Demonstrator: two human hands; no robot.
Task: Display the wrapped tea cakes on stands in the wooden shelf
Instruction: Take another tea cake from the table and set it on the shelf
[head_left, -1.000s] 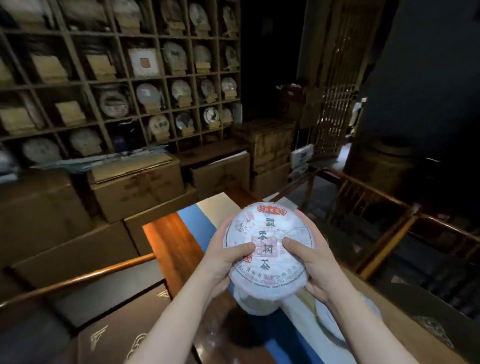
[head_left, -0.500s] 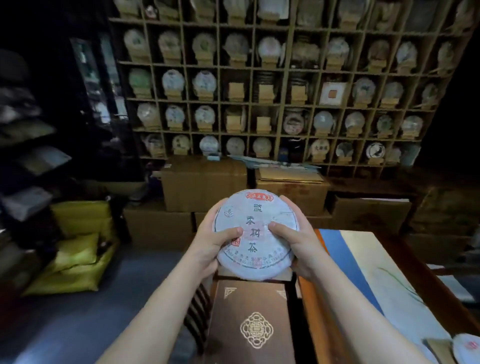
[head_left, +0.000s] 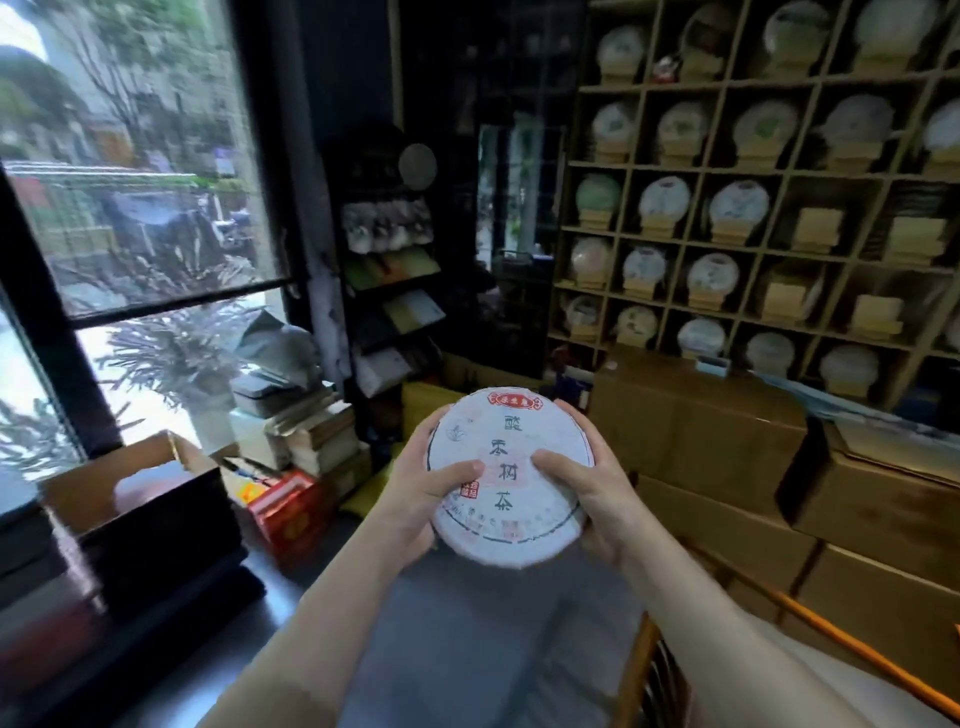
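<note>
In front of the person, at chest height over the grey floor (head_left: 467, 649), a wrapped tea cake (head_left: 506, 475) is held face up, its printed column of characters running top to bottom, red label at the far edge. The left hand (head_left: 421, 486) and right hand (head_left: 592, 491) grip its sides, thumbs pressed on the face; the other fingers are hidden behind it. The small print is blurred. The wooden shelf (head_left: 769, 208) stands well apart at right, cut off by the frame, above cardboard boxes (head_left: 727, 447).

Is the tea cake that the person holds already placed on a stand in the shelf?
No, both the left hand and the right hand hold the tea cake in front of the shelf.
</note>
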